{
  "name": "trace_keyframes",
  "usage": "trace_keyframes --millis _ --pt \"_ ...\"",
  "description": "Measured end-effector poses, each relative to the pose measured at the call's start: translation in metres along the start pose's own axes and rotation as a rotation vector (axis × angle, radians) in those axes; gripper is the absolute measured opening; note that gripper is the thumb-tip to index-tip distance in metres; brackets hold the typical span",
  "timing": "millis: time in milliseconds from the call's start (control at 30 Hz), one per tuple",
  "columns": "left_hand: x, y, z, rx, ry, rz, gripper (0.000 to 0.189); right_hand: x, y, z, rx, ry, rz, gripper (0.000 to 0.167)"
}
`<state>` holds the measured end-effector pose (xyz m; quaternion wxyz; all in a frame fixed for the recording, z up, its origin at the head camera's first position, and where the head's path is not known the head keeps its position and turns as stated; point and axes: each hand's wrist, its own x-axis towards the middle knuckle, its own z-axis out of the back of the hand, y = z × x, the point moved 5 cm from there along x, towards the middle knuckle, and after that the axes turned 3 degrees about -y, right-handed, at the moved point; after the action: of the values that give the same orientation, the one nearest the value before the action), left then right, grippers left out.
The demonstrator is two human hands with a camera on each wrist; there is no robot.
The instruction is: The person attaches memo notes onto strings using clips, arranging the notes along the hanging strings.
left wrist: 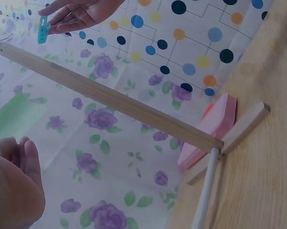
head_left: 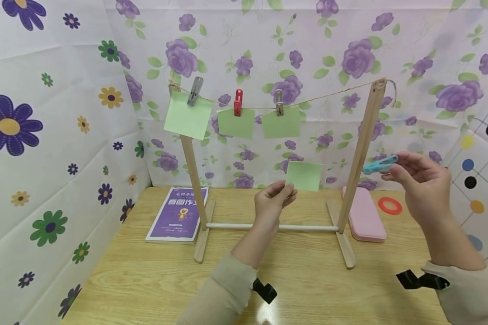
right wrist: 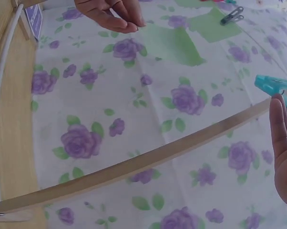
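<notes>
My left hand (head_left: 273, 203) pinches a square green paper note (head_left: 304, 176) by its lower left corner, below the string and between the two posts. With thumb and fingers my right hand (head_left: 424, 183) holds a light blue clothespin (head_left: 380, 165), just right of the right wooden post. Three green notes hang on the twine (head_left: 329, 96): the left one (head_left: 188, 116) under a grey clothespin (head_left: 195, 91), the middle one (head_left: 236, 124) under a red clothespin (head_left: 238, 103), the third (head_left: 281, 123) under another grey clothespin (head_left: 279, 103). In the right wrist view the blue clothespin (right wrist: 272, 87) points toward the notes.
The wooden frame has a left post (head_left: 193, 180), a right post (head_left: 359, 158) and a white crossbar (head_left: 268, 227). A purple book (head_left: 176, 214) lies behind its left foot. A pink case (head_left: 366, 216) and a red ring (head_left: 390, 206) lie right of it on the table (head_left: 146, 280).
</notes>
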<state>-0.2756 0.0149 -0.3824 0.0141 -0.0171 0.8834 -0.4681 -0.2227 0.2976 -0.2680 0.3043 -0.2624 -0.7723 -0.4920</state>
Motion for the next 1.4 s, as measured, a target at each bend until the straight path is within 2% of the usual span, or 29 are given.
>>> trace_keyframes --millis 133,300,400,533,633,800,1100,1233,1400 --pt "0.001 -0.003 -0.009 -0.062 -0.008 0.000 0.013 0.015 0.009 -0.013 -0.023 0.047 0.019 0.023" --pt "0.003 -0.004 -0.019 -0.063 -0.016 -0.003 0.015 0.034 0.022 -0.029 -0.135 0.131 0.046 0.024" --pt "0.003 -0.005 -0.026 -0.073 -0.023 -0.018 0.016 0.047 0.032 -0.037 -0.242 0.186 0.107 0.027" --pt "0.000 -0.009 -0.034 -0.116 -0.020 -0.028 0.015 0.062 0.045 -0.053 -0.409 0.240 0.232 0.030" --pt "-0.004 -0.012 -0.040 -0.147 -0.021 -0.012 0.014 0.071 0.054 -0.065 -0.560 0.220 0.301 0.024" --pt "-0.008 -0.016 -0.049 -0.170 -0.022 -0.015 0.013 0.086 0.062 -0.083 -0.797 0.166 0.356 0.016" --pt "-0.011 -0.025 -0.073 -0.206 0.016 -0.093 0.008 0.117 0.080 -0.117 -1.036 0.228 0.471 0.011" --pt "-0.012 -0.030 -0.080 -0.216 0.020 -0.115 0.007 0.133 0.082 -0.132 -1.093 0.274 0.485 0.009" --pt "-0.011 -0.039 -0.090 -0.233 0.028 -0.135 0.006 0.148 0.077 -0.145 -1.193 0.309 0.419 0.011"
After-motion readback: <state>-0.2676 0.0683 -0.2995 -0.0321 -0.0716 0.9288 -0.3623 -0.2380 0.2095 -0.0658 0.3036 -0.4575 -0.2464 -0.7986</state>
